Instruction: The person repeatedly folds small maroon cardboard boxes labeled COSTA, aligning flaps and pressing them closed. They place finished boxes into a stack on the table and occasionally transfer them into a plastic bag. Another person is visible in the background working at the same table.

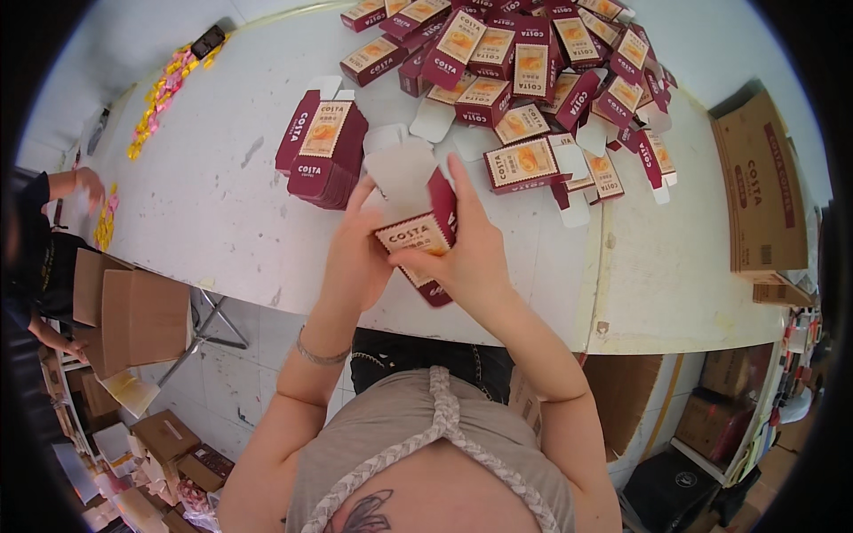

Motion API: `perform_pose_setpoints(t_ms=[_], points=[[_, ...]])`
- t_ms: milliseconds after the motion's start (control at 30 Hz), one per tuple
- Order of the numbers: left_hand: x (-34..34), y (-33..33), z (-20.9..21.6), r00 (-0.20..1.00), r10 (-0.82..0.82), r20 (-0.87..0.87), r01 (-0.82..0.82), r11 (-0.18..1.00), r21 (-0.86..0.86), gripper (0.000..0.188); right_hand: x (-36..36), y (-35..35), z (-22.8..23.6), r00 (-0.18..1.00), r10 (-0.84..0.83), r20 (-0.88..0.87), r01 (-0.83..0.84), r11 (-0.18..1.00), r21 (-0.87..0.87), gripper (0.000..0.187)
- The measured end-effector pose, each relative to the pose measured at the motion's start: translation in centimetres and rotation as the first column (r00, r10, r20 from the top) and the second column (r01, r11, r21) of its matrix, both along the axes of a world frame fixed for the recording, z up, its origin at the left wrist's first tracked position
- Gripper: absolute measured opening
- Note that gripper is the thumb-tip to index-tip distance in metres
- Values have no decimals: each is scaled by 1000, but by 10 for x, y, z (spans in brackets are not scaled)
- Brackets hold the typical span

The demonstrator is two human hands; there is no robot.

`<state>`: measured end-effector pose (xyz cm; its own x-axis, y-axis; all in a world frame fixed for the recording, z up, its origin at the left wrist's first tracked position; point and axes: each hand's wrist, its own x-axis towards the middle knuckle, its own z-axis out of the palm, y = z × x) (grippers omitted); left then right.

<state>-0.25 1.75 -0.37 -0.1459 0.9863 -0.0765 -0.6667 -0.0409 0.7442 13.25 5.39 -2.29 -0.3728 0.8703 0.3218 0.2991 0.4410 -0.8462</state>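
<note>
Between my hands, over the near edge of the table, is a maroon folding carton (416, 233) with a cream label, its pale inner flaps standing up at the far end. My left hand (357, 240) grips its left side, the fingers partly blurred. On the other side my right hand (466, 244) holds it, thumb across the label and fingers reaching up along the edge. Just beyond my left hand stands a neat stack of flat maroon cartons (330, 178). A heap of folded-up cartons (531, 71) covers the far right, some with loose white flaps.
The white table (222, 178) spreads around me. Yellow and pink small packets (160, 98) line its far left edge near a black device (208, 41). A big brown cardboard box (755, 178) stands at right. Another person's hand (90, 184) and an open box (142, 315) are at left.
</note>
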Motion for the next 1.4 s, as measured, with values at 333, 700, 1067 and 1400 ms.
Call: perform_pose_setpoints(t_ms=[333,700,1067,1400], points=[[-3,-31,-10,662,-77,-746,114,994,-2,32,2,1,-10,954,64,-294,-58,998,27,19],[-4,-38,-8,601,67,-796,97,983,156,59,18,10,30,781,63,-621,-453,741,-495,18],[-18,-41,-18,708,-36,-705,154,982,104,42,27,-5,27,868,340,-362,-465,811,-356,31],[-36,-25,-31,627,347,-698,-263,937,229,46,6,84,-44,855,-454,251,264,798,542,55]])
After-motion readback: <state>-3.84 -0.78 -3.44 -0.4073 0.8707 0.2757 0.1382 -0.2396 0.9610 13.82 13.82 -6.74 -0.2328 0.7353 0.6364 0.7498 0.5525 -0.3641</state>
